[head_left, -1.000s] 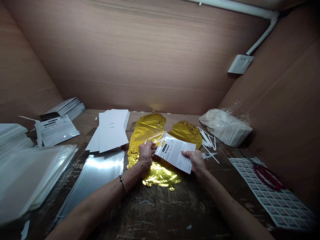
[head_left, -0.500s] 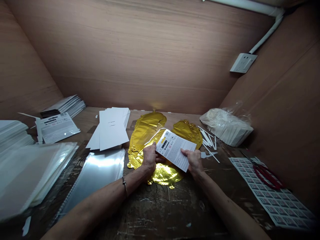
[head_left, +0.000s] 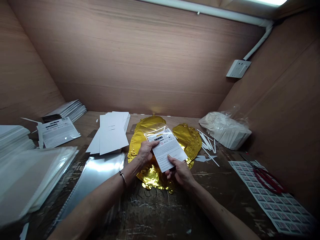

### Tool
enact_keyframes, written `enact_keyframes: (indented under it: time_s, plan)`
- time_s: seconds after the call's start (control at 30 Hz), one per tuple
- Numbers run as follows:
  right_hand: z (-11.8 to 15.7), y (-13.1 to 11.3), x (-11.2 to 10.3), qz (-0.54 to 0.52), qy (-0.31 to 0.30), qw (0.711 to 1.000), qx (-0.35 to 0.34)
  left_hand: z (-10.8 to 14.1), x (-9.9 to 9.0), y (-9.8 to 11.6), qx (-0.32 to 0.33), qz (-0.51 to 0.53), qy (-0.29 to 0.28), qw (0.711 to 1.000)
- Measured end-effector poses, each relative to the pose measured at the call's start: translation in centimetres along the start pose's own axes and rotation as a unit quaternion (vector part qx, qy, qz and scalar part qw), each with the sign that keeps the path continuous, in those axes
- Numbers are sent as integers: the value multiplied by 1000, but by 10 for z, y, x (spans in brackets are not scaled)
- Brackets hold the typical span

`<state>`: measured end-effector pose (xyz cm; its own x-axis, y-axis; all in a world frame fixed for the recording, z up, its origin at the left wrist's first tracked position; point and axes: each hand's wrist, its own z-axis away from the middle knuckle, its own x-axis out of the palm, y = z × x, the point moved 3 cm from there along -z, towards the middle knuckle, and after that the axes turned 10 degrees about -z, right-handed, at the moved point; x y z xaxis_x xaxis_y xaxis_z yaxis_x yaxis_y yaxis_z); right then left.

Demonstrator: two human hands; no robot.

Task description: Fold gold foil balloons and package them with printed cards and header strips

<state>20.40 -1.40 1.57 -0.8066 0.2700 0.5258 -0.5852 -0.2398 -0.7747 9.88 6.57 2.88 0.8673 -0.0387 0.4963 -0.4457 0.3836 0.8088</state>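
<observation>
Between my two hands is a white printed card in a clear plastic sleeve (head_left: 168,150), tilted, its text side facing me. My left hand (head_left: 147,151) pinches its left edge near the top, thumb on the face. At the lower edge my right hand (head_left: 182,171) grips it, thumb on top and fingers underneath. Beneath the packet lie shiny gold foil balloons (head_left: 152,178), flat on the table and partly hidden by my hands and the packet. White plastic sticks (head_left: 206,142) lie just right of the foil.
At left are plain white cards (head_left: 112,133), clear sleeves (head_left: 92,180), a finished-looking packet (head_left: 58,131) and a stack of packets (head_left: 68,110). To the right lie a bagged bundle of white pieces (head_left: 226,130), a sticker sheet (head_left: 270,200) and red-handled scissors (head_left: 267,180).
The packet has turned clockwise to stand more upright and moved slightly left. My right hand has shifted left and down to its lower edge. The camera view has tilted up a little.
</observation>
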Motion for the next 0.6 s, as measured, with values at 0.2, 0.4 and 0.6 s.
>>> enact_keyframes:
  time_s: [0.2,0.4,0.6]
  plan:
    - [-6,-2,1,-13,-2,1000,-21,3,2,-7,14,32,-44,998]
    - [-4,-3,4,-1,-15,998,65,-16,-8,27,43,3,7,999]
    - [-7,3,7,-10,-2,997,81,-20,-9,19,-40,-2,-7,999]
